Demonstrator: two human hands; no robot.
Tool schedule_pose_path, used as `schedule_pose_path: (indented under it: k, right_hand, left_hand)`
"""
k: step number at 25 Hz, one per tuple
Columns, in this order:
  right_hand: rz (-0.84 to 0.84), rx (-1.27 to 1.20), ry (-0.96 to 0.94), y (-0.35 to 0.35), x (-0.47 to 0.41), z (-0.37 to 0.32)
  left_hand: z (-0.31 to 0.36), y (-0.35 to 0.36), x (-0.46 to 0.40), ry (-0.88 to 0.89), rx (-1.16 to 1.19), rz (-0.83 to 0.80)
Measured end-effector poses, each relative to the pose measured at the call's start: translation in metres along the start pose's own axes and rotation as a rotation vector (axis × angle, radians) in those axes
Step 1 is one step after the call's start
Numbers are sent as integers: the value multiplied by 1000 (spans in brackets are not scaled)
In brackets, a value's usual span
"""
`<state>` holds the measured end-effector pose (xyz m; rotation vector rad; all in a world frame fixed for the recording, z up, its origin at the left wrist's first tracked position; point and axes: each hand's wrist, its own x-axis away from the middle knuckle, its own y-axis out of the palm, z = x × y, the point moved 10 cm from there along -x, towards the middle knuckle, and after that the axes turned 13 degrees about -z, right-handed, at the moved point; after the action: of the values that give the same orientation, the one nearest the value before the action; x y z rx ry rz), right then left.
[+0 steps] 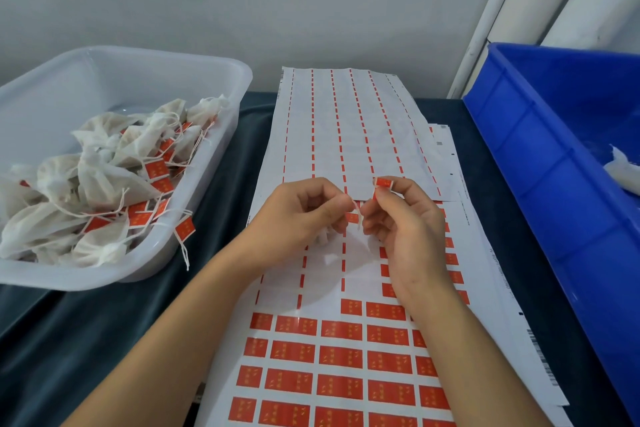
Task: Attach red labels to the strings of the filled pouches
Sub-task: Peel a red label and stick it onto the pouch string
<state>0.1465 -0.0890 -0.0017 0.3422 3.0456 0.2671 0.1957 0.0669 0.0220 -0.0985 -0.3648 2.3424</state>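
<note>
My left hand (298, 215) pinches a thin white string (357, 213) between thumb and forefinger, with a white pouch (322, 236) partly hidden under its palm. My right hand (401, 218) meets the same string with its lower fingers, and a red label (383, 183) sticks to its raised fingertip. Both hands hover over the label sheet (332, 357), whose near rows hold several red labels and whose far rows are peeled bare.
A clear plastic tub (166, 246) at the left holds several filled white pouches (93, 180) with red labels on their strings. A blue crate (540, 156) stands at the right with a white pouch (623, 173) inside. Dark cloth (69, 340) covers the table.
</note>
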Motion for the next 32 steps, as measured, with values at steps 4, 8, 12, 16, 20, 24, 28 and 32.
schedule_pose_path:
  k: [4, 8, 12, 16, 20, 24, 28, 32]
  right_hand:
    - [19, -6, 9, -1, 1, 0]
    - [72, 29, -7, -7, 3, -6]
    - [85, 25, -31, -12, 6, -14]
    - [36, 104, -64, -6, 8, -22]
    - [-25, 120, -28, 2, 8, -19]
    - [-49, 98, -10, 4, 9, -19]
    - [-89, 61, 3, 9, 9, -21]
    - [-135, 73, 18, 17, 9, -19]
  left_hand:
    - [2, 4, 2, -6, 134, -18]
    - [5, 4, 4, -14, 187, 19]
    - [3, 0, 6, -40, 130, 79]
    - [3, 3, 3, -27, 113, 60]
    - [2, 4, 3, -5, 148, 16]
    - [-1, 3, 2, -14, 142, 24]
    - [-1, 3, 2, -27, 110, 41]
    - [-2, 3, 0, -8, 91, 47]
